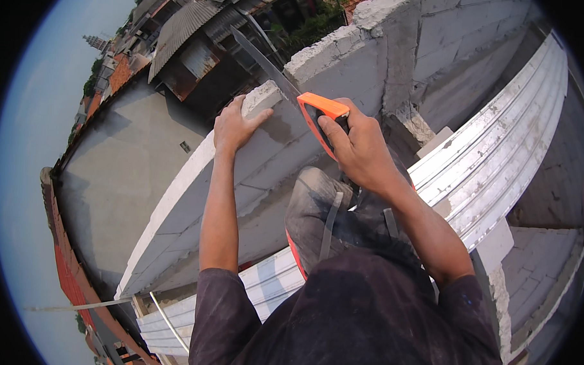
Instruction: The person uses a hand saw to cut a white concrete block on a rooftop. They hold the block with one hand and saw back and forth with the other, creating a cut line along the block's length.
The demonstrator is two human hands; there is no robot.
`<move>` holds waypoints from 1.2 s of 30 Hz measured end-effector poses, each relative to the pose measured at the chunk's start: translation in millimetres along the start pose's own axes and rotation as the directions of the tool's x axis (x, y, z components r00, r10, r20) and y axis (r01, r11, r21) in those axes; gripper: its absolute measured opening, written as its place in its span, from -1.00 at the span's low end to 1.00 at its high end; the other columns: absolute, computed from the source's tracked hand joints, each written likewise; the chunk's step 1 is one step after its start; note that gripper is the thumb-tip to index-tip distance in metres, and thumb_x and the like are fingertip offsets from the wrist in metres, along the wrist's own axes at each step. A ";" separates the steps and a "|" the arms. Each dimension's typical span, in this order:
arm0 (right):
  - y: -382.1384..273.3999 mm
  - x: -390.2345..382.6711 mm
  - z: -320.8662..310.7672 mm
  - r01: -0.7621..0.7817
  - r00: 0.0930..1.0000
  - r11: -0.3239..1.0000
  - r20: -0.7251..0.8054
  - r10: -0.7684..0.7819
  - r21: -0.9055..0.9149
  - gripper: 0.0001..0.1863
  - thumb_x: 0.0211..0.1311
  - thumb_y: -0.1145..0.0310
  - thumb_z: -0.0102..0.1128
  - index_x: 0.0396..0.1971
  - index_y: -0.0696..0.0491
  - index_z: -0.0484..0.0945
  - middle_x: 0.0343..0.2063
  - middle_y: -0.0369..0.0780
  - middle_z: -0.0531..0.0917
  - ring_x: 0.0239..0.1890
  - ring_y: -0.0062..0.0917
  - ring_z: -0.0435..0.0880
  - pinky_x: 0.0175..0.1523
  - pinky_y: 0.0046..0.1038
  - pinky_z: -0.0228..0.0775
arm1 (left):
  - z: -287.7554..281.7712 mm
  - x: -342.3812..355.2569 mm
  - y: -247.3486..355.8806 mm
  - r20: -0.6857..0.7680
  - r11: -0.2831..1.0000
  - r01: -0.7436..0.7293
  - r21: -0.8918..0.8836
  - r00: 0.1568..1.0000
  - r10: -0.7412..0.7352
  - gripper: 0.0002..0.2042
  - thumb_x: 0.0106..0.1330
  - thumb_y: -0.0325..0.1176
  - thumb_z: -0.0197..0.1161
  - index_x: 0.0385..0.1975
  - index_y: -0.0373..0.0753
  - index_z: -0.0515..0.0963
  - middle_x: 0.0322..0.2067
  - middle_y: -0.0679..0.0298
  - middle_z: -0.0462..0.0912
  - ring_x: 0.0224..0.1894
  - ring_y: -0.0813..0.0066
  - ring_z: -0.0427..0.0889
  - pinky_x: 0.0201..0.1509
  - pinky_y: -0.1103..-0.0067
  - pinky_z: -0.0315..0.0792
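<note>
My right hand (359, 146) is wrapped round the orange and black handle of a hand saw (325, 109). The saw's long grey blade (265, 62) points up and to the left, next to the end of a pale block (261, 99) on top of the wall. My left hand (237, 124) grips that block's edge, fingers over the far side and thumb on the near face. Below runs the light grey block wall (241, 174), its top edge curving down to the left. Whether the blade touches the block I cannot tell.
Ribbed metal sheets (493, 144) lie across the wall space, right of and beneath my legs. A rough, broken wall top (335, 52) continues beyond the gap at the blade. Rooftops (181, 37) and a grey rendered wall (125, 157) lie beyond and below. A thin white pole (169, 323) leans at lower left.
</note>
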State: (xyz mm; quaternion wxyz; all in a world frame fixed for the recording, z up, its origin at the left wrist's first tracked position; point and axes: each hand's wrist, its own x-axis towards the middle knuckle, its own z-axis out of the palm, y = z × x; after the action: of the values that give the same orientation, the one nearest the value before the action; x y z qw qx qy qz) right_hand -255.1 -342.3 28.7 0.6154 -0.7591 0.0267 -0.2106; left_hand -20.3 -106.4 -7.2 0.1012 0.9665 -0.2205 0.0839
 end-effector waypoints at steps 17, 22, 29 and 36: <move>-18.9 19.4 -0.6 0.087 0.993 0.987 -0.094 -0.075 0.135 -0.65 0.61 0.24 0.20 0.08 0.24 0.57 -0.49 -0.06 0.68 -0.47 -0.39 0.64 -0.26 -0.32 0.46 | -4.9 -1.7 3.9 0.048 0.999 0.024 -0.034 0.999 -0.022 -0.04 0.16 0.46 0.40 0.37 -0.24 0.53 0.17 -0.11 0.72 0.26 -0.07 0.68 0.34 0.16 0.51; -1.8 25.9 7.5 0.058 0.996 0.994 -0.067 -0.052 0.094 -0.65 0.58 0.26 0.20 0.10 0.25 0.56 -0.50 -0.07 0.68 -0.45 -0.46 0.65 -0.27 -0.34 0.46 | -2.6 0.2 2.4 0.004 0.999 -0.012 -0.030 1.000 0.012 -0.03 0.16 0.46 0.39 0.38 -0.25 0.52 0.18 -0.12 0.71 0.27 -0.08 0.67 0.35 0.15 0.50; 9.7 31.4 7.4 0.007 1.000 0.995 -0.030 -0.004 0.103 -0.65 0.56 0.27 0.21 0.08 0.26 0.60 -0.49 -0.08 0.72 -0.44 -0.45 0.68 -0.25 -0.34 0.48 | -2.8 -2.7 -0.4 0.011 1.000 0.018 -0.019 1.000 -0.018 -0.05 0.17 0.45 0.40 0.36 -0.24 0.54 0.17 -0.12 0.72 0.26 -0.09 0.68 0.35 0.15 0.50; 3.1 35.8 4.2 0.074 0.996 0.991 -0.060 -0.067 0.108 -0.64 0.58 0.24 0.20 0.06 0.26 0.60 -0.49 -0.04 0.70 -0.44 -0.31 0.71 -0.25 -0.30 0.49 | 2.0 -0.3 -1.6 -0.025 1.000 -0.022 -0.013 0.999 0.022 -0.06 0.17 0.45 0.40 0.35 -0.24 0.55 0.14 -0.13 0.73 0.23 -0.10 0.70 0.31 0.14 0.53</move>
State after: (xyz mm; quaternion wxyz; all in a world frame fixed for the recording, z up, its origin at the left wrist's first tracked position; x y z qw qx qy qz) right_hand -220.3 -349.9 35.4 0.6477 -0.7181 0.0055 -0.2546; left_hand -19.6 -105.3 -9.4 0.1095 0.9621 -0.2305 0.0957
